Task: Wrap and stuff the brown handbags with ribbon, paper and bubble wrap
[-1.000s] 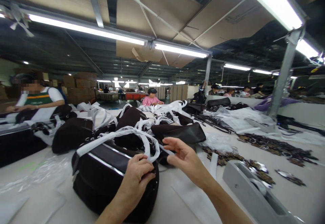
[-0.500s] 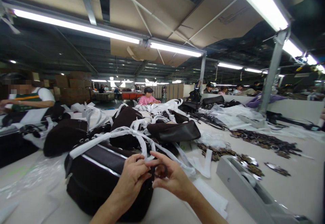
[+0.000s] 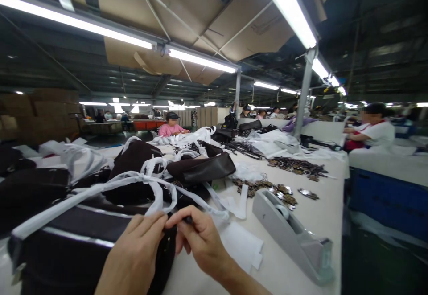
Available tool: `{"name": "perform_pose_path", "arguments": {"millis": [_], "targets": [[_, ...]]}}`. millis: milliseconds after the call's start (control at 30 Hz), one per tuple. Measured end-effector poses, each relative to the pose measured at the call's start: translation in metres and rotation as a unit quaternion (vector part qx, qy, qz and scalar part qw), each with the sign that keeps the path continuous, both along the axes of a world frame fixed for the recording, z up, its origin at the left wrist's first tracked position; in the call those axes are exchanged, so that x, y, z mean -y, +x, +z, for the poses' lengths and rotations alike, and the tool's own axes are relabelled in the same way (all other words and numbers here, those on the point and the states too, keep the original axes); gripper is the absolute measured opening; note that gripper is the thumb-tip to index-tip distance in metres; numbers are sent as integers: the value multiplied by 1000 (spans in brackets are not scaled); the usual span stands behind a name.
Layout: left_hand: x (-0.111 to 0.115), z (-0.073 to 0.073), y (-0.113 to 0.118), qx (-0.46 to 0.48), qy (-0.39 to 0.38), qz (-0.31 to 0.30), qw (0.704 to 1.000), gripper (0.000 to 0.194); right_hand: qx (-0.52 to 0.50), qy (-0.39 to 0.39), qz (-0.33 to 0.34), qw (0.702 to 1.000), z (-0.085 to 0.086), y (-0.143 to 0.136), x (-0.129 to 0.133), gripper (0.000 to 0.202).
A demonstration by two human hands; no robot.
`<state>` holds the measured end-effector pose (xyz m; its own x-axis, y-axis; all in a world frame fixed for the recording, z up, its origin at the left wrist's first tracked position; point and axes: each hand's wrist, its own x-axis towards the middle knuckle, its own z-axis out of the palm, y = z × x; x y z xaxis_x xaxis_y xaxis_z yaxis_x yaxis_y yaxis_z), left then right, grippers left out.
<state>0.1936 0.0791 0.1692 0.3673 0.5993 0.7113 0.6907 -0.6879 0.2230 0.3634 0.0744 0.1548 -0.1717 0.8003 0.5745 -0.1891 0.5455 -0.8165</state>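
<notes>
A black handbag with silvery piping lies in front of me on the left, its handle wrapped in white paper strip. My left hand is closed at the bag's right end, its fingertips gripping the edge there. Close beside it, my right hand pinches a small dark strap-like piece between thumb and forefinger. The fingertips of both hands almost meet. What lies under the left fingers is hidden, and the dark piece is mostly covered.
A grey tape dispenser stands to the right on the white table. Beyond it lie bronze-coloured metal tags, white paper pieces and more black bags. One co-worker sits across the table, another at right.
My view has swung right, so the bag and table appear further left. The dark loop in my right hand has become mostly covered as its fingers curled in. The left hand stays at the bag.
</notes>
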Motion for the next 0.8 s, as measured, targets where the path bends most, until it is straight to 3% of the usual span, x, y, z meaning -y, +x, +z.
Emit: {"name": "perform_pose_path", "arguments": {"millis": [67,133,200,267,367,467,533,633,700,800], "targets": [[8,4,6,44,-94,-68,992,24,18,30,1,999,3,3,5,30],[12,4,12,77,-230,-137,960,29,29,53,-6,998,5,5,8,30],[11,0,17,114,-303,-176,930,30,35,60,-13,997,6,6,10,28],[9,-7,21,146,-287,-188,928,27,36,48,-1,998,8,8,12,26],[6,-16,25,130,-212,-150,957,28,37,-9,36,999,13,22,11,24],[4,-20,25,94,-156,-84,980,35,96,-75,-52,991,14,59,7,28],[3,-19,23,82,-150,-56,984,35,219,-82,-180,955,8,92,6,26],[-1,-18,18,75,-160,-40,983,36,452,-77,-290,840,-15,133,11,25],[-3,-19,16,73,-157,-35,984,37,516,-75,-301,798,-36,143,21,22],[-3,-21,14,83,-166,-38,982,37,557,-67,-268,783,-65,133,41,31]]}}
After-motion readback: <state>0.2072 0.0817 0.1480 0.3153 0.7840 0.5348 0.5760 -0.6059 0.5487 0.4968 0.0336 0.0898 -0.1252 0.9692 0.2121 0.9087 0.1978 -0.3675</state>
